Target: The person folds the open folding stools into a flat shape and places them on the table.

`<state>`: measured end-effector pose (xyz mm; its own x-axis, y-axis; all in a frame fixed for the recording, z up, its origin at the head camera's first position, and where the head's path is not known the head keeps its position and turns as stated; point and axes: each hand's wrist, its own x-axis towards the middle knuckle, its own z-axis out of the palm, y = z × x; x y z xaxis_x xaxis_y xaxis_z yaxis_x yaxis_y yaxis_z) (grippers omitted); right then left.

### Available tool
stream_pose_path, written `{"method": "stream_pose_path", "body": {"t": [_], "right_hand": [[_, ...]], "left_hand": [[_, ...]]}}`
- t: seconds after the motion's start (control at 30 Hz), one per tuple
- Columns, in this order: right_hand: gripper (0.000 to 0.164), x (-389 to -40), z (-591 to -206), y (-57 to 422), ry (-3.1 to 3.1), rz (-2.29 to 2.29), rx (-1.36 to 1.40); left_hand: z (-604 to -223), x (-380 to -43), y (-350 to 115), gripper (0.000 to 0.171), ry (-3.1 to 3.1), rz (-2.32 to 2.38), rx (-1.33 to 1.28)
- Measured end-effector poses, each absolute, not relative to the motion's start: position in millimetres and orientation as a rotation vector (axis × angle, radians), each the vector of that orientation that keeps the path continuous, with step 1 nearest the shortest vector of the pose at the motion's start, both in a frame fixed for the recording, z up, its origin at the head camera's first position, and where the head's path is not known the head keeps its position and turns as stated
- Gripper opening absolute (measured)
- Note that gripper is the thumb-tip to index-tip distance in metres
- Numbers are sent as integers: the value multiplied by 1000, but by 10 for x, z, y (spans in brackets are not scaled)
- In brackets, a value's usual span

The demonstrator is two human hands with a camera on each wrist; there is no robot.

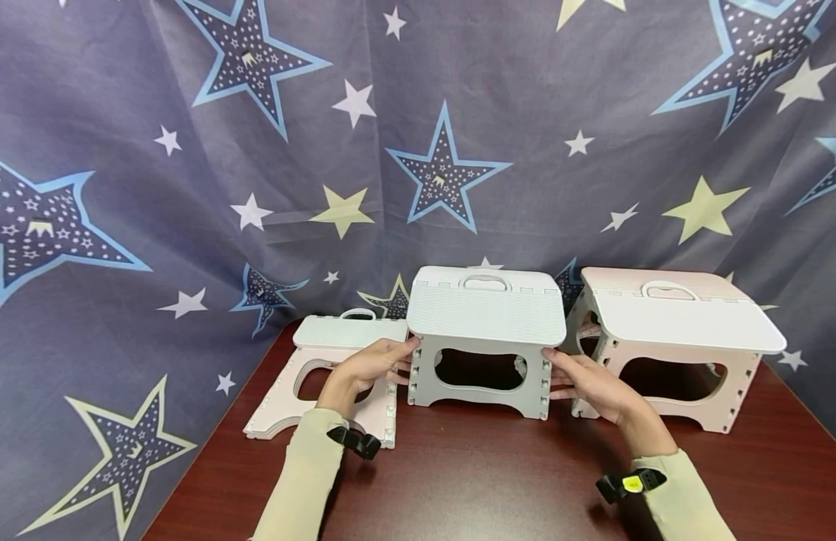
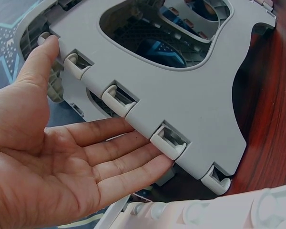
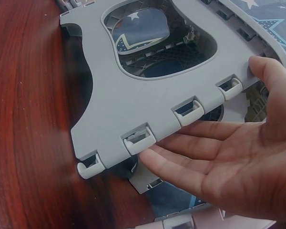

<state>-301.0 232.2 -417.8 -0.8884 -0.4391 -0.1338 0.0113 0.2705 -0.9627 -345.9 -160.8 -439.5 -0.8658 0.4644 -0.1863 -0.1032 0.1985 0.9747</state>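
a pale grey folding step stool (image 1: 487, 329) stands upright with its legs unfolded at the middle of the dark red wood-look counter (image 1: 486, 481), near its back edge; whether every foot bears down is hard to tell. its top faces up, with a carry handle (image 1: 486, 276) set into it.

the left hand (image 1: 374, 367) touches the stool's left side: its thumb rests on the front leg panel (image 1: 482, 396) just under the top, and its straight fingers reach the hinged edge lower down. the right hand (image 1: 594, 387) mirrors it on the right side. in both, the grip is spread, thumb and fingers apart and palm showing, with the stool steadied between the two hands.

to the left, partly behind the left hand, a pink and white folding stool (image 1: 372, 421) lies folded flat. to the right, a pink step stool (image 1: 682, 315) stands unfolded, near the right hand. pale sleeves (image 1: 303, 473) cover the forearms, with a black strap (image 1: 353, 441) at each wrist. behind everything hangs a grey-blue star-patterned cloth (image 1: 526, 98).
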Motion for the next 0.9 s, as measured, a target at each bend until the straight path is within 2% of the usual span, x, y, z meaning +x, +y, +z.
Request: {"method": "stream_pose_path", "body": {"t": [0.7,0.9], "right_hand": [[69,-3001,-4167,2313,2166,-1638,-398],[69,-3003,-4169,2317,2152,-1641,-414]], "left_hand": [[-4380,-3449,-1628,68,2016,1704,379],[-4375,-3439,-1636,78,2017,1695,405]]}}
